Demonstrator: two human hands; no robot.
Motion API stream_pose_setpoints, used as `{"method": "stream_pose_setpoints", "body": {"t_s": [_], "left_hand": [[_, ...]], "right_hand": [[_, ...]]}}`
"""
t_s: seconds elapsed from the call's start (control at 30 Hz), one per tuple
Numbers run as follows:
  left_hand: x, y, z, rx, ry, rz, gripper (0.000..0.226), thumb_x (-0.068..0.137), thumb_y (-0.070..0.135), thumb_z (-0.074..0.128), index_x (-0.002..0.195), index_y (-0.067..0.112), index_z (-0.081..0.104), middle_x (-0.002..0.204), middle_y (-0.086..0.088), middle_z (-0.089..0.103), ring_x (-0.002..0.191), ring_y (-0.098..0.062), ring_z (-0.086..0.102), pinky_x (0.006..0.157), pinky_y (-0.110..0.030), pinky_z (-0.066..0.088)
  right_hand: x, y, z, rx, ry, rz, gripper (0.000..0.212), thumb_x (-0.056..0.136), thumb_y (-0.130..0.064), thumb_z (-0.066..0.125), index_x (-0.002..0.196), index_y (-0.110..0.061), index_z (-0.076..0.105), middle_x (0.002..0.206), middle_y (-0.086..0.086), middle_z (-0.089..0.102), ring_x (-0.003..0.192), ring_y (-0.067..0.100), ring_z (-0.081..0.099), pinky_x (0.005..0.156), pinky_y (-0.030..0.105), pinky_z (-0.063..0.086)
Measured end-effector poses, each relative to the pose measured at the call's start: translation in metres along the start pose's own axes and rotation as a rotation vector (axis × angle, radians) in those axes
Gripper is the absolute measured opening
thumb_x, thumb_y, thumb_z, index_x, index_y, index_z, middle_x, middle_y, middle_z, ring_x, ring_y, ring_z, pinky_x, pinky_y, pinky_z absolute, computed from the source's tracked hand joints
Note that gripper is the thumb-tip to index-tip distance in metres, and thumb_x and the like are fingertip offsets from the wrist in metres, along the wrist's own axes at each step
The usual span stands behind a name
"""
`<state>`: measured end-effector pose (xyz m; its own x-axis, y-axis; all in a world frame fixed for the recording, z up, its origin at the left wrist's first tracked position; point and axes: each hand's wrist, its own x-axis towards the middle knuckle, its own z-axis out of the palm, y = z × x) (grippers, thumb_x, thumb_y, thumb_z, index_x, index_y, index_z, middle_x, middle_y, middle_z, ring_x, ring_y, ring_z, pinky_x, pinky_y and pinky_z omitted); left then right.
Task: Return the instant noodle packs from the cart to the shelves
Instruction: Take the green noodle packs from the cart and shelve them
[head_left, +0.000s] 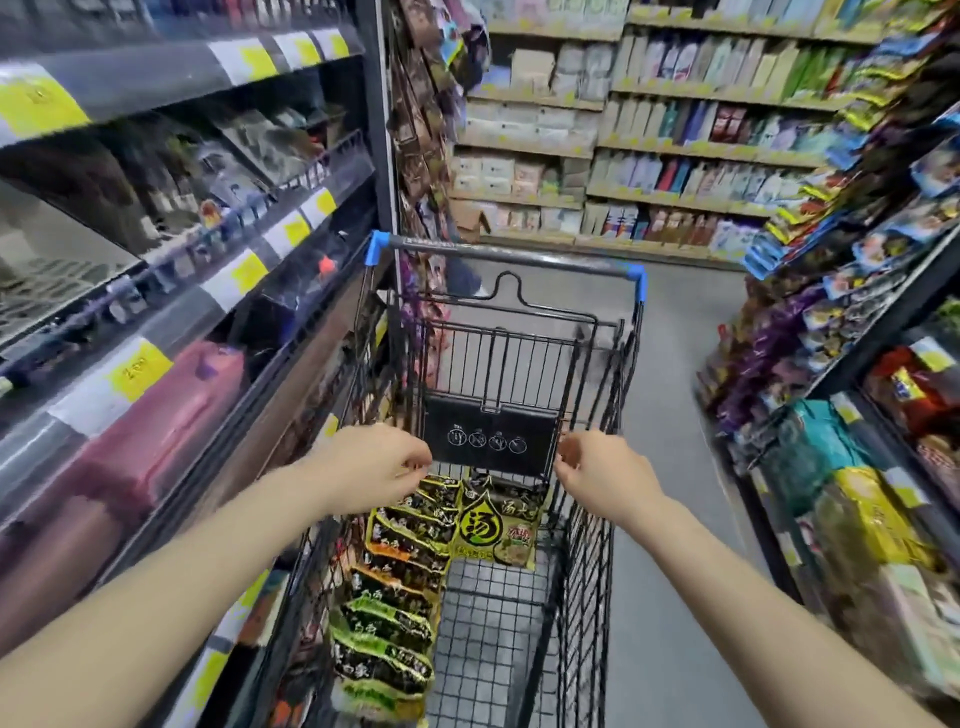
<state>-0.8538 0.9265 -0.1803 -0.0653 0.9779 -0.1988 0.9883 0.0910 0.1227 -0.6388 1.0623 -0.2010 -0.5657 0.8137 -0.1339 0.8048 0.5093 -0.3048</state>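
Note:
A black wire cart (597, 597) stands in the aisle, its blue-capped handle (509, 260) at the far end. Several instant noodle packs (389, 613), dark with green and orange bands, lie in a row along the cart's left side. One green-yellow pack (496, 530) rests at the far end under the black flap (488, 431). My left hand (374, 465) hovers over the cart's left side and my right hand (597, 470) over its right side. Both have loosely curled fingers and hold nothing.
Shelves with yellow price tags (156, 322) run close along the left of the cart. Shelves of colourful packets (857, 312) line the right. More shelving (649, 145) closes the far end. Grey floor (675, 415) lies open to the right of the cart.

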Motion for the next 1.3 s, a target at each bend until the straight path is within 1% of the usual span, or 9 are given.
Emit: {"method": "stream_pose_setpoints", "body": {"t_s": [0.2, 0.37, 0.5, 0.6, 0.73, 0.83, 0.97, 1.17, 1.3], "left_hand": [[0.064, -0.033, 0.066, -0.009, -0.028, 0.109, 0.031, 0.095, 0.031, 0.041, 0.119, 0.023, 0.059, 0.117, 0.007, 0.063, 0.105, -0.012, 0.059, 0.087, -0.029, 0.049], [0.099, -0.047, 0.129, -0.031, -0.058, 0.172, 0.03, 0.096, 0.032, 0.039, 0.116, 0.022, 0.059, 0.116, 0.007, 0.062, 0.106, -0.013, 0.058, 0.092, -0.032, 0.049], [0.115, -0.053, 0.168, -0.025, -0.065, 0.2, 0.032, 0.096, 0.031, 0.039, 0.121, 0.022, 0.058, 0.121, 0.004, 0.062, 0.111, -0.015, 0.057, 0.093, -0.033, 0.046], [0.125, -0.057, 0.186, -0.044, -0.076, 0.199, 0.035, 0.097, 0.03, 0.038, 0.127, 0.022, 0.055, 0.128, 0.006, 0.059, 0.115, -0.013, 0.055, 0.094, -0.031, 0.044], [0.135, -0.064, 0.2, -0.045, -0.067, 0.205, 0.035, 0.097, 0.03, 0.038, 0.128, 0.023, 0.054, 0.129, 0.007, 0.058, 0.117, -0.012, 0.054, 0.095, -0.033, 0.047], [0.14, -0.069, 0.207, -0.053, -0.038, 0.204, 0.036, 0.097, 0.032, 0.037, 0.129, 0.025, 0.053, 0.129, 0.009, 0.058, 0.116, -0.011, 0.055, 0.094, -0.032, 0.047], [0.143, -0.074, 0.215, -0.075, 0.022, 0.237, 0.035, 0.097, 0.029, 0.039, 0.127, 0.023, 0.055, 0.123, 0.005, 0.061, 0.112, -0.015, 0.058, 0.089, -0.035, 0.049], [0.146, -0.086, 0.233, -0.116, 0.075, 0.268, 0.062, 0.084, 0.046, 0.012, 0.117, 0.025, 0.061, 0.112, 0.009, 0.066, 0.101, -0.013, 0.063, 0.081, -0.035, 0.053], [0.147, -0.092, 0.241, -0.127, 0.07, 0.263, 0.066, 0.081, 0.047, 0.009, 0.114, 0.023, 0.062, 0.106, 0.009, 0.067, 0.097, -0.011, 0.063, 0.079, -0.03, 0.052]], "right_hand": [[0.065, 0.019, 0.097, 0.023, -0.068, 0.167, 0.02, 0.091, -0.024, 0.044, 0.1, -0.016, 0.059, 0.1, 0.006, 0.067, 0.096, 0.028, 0.062, 0.085, 0.038, 0.051], [0.108, 0.042, 0.189, 0.048, -0.171, 0.323, 0.025, 0.092, -0.024, 0.048, 0.112, -0.011, 0.056, 0.103, 0.007, 0.065, 0.095, 0.027, 0.063, 0.085, 0.038, 0.052], [0.128, 0.062, 0.246, 0.042, -0.232, 0.43, 0.015, 0.09, -0.021, 0.049, 0.096, -0.009, 0.055, 0.09, 0.01, 0.059, 0.08, 0.026, 0.059, 0.064, 0.027, 0.046], [0.14, 0.077, 0.28, 0.11, -0.241, 0.498, 0.016, 0.089, -0.024, 0.05, 0.089, -0.009, 0.056, 0.086, 0.009, 0.059, 0.08, 0.027, 0.06, 0.07, 0.031, 0.05], [0.155, 0.089, 0.31, 0.233, -0.262, 0.602, 0.029, 0.09, -0.024, 0.053, 0.111, -0.003, 0.051, 0.103, 0.014, 0.064, 0.087, 0.027, 0.06, 0.078, 0.035, 0.053], [0.162, 0.09, 0.32, 0.402, -0.244, 0.67, 0.062, 0.093, -0.016, 0.054, 0.142, 0.003, 0.021, 0.124, 0.018, 0.056, 0.096, 0.025, 0.053, 0.072, 0.02, 0.041], [0.169, 0.094, 0.344, 0.649, -0.159, 0.754, 0.078, 0.09, -0.006, 0.056, 0.146, 0.002, 0.002, 0.117, 0.02, 0.055, 0.101, 0.033, 0.06, 0.086, 0.036, 0.051], [0.176, 0.098, 0.365, 0.663, -0.032, 0.759, 0.059, 0.078, -0.007, 0.067, 0.127, -0.006, 0.035, 0.122, 0.019, 0.057, 0.109, 0.036, 0.057, 0.098, 0.041, 0.046], [0.171, 0.098, 0.362, 0.608, -0.067, 0.776, 0.045, 0.073, -0.011, 0.074, 0.112, -0.009, 0.053, 0.111, 0.016, 0.063, 0.088, 0.027, 0.063, 0.085, 0.029, 0.052]]}}
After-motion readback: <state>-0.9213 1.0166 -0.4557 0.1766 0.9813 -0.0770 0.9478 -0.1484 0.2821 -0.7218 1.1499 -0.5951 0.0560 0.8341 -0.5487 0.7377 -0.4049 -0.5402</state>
